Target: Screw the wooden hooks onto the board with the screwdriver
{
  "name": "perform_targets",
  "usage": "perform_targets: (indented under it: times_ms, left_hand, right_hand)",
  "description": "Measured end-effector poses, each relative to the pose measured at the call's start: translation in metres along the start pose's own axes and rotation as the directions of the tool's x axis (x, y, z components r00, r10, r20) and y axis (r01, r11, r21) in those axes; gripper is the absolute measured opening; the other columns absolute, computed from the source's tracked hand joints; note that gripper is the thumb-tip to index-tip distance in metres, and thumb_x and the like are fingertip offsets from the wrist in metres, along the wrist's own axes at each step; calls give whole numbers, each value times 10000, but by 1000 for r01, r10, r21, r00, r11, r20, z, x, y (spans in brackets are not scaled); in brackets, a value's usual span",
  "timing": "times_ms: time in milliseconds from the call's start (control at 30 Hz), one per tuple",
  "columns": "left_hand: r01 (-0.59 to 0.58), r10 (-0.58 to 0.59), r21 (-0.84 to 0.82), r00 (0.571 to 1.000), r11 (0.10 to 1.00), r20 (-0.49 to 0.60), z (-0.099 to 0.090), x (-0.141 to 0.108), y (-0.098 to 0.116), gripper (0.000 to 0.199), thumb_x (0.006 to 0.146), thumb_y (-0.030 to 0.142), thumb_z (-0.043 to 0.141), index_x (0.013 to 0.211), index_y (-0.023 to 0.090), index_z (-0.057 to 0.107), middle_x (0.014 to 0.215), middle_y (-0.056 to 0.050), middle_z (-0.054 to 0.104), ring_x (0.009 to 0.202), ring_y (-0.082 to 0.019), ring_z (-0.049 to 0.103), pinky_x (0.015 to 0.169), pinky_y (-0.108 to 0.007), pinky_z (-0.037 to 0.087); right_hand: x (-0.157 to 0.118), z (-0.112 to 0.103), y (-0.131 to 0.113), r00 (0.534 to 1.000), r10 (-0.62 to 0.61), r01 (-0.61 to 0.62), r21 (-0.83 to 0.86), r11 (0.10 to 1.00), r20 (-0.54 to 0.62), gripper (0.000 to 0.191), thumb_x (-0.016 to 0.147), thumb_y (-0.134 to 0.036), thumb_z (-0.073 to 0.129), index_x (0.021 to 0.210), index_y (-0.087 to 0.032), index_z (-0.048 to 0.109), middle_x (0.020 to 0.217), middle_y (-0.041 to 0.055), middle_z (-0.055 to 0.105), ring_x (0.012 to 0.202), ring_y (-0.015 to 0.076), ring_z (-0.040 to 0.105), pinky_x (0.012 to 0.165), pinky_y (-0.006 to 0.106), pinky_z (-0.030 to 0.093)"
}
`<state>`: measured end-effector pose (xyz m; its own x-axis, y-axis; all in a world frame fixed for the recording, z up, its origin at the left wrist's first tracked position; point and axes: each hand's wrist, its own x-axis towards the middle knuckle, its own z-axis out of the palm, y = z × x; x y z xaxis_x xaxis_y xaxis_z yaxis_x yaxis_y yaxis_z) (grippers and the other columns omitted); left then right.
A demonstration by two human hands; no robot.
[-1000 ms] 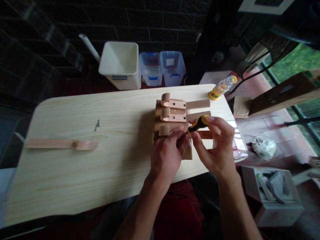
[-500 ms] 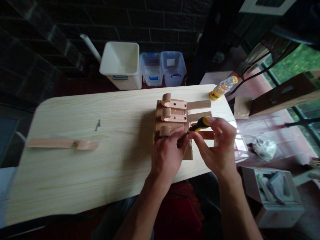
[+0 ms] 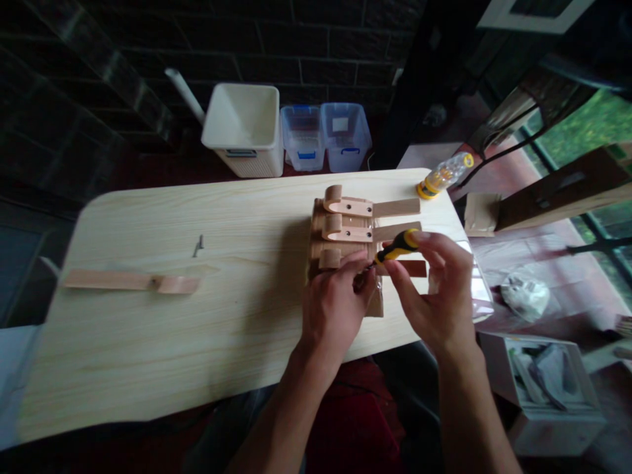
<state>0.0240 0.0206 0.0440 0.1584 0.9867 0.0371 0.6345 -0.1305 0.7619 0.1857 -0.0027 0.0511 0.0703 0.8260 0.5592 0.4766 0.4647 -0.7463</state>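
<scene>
My right hand [image 3: 437,283] is closed round the handle of a yellow and black screwdriver [image 3: 399,246], which tilts down to the left. Its tip goes in among the fingers of my left hand [image 3: 336,296]. Those fingers are pinched together over the nearest of three hooked wooden pieces [image 3: 330,259], and what they hold is hidden. Beneath lies a brown wooden block [image 3: 316,227]. The two farther hooked pieces [image 3: 348,207] show dark screw heads, and their flat ends stick out to the right.
At the left of the pale wooden table [image 3: 148,355] lie a loose hooked wooden piece [image 3: 178,284] and some screws [image 3: 199,245]. A clear bottle with yellow ends [image 3: 447,175] is at the far right corner. Beyond the table stand a white bin [image 3: 241,158] and two clear boxes [image 3: 345,161].
The whole view has shifted slightly, so everything appears a little farther right. Both hands and the screwdriver keep nearly the same place over the wooden block.
</scene>
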Motion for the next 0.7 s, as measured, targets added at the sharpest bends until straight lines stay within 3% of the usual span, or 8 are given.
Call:
perform_targets:
  times_ms: [167, 300, 467, 700]
  left_hand:
    - [1, -1, 2, 1000, 1000, -5, 1, 0, 0, 217, 1028, 244, 782, 1216, 291, 879, 1326, -38, 862, 1022, -240, 884, 978, -347, 704]
    - [-4, 4, 5, 1000, 1000, -9, 1, 1, -1, 226, 1025, 268, 792, 1234, 281, 873, 1268, -51, 879, 1054, -254, 880, 984, -348, 702]
    - [-6, 6, 10, 1000, 1000, 26, 0, 1, -1, 230, 1011, 219, 795, 1218, 282, 872, 1318, -55, 864, 1024, -250, 885, 972, -352, 706]
    - [-6, 6, 11, 1000, 1000, -11, 1, 1, -1, 203, 1020, 250, 797, 1205, 278, 877, 1315, -45, 865, 1103, -267, 875, 1016, -376, 705]
  right_hand:
    - [1, 1, 3, 998, -50, 48, -54, 997, -40, 694, 963, -99, 821, 1527, -416, 568, 1347, 35, 715, 1208, 252, 755, 1030, 461, 715]
    - [0, 4, 2, 997, -67, 66, -47, 997, -22, 705, 968, -90, 807, 1536, -424, 555, 1314, 36, 705, 1136, 249, 767, 949, 470, 728]
    - [-2, 4, 0, 999, -43, 43, -33, 999, 8, 708, 980, -92, 787, 1561, -409, 536, 1385, 56, 696, 1239, 279, 776, 1065, 534, 716]
    - [-2, 0, 2, 998, 19, -21, 40, 999, 56, 748, 983, -56, 771, 1580, -432, 524, 1462, 52, 675, 1281, 276, 793, 907, 444, 785]
